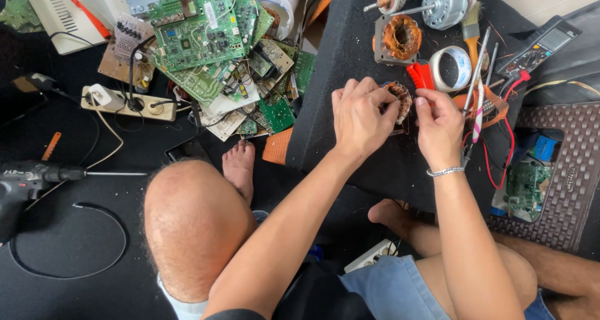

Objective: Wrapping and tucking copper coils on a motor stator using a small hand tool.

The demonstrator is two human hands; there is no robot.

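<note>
Green circuit boards (206, 39), copper-brown coil (400, 37), red pliers handles (420, 75), black mat (350, 57).

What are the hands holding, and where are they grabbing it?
Both hands hold a small copper-wound coil. The left hand pinches its left edge; the right hand pinches its right side with the fingertips.

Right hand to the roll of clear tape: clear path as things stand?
Probably yes. The right hand is pinching the small copper-wound coil together with the left hand, so it would have to let go first. The tape roll lies just beyond it, with only the red-handled tool beside the path.
</note>
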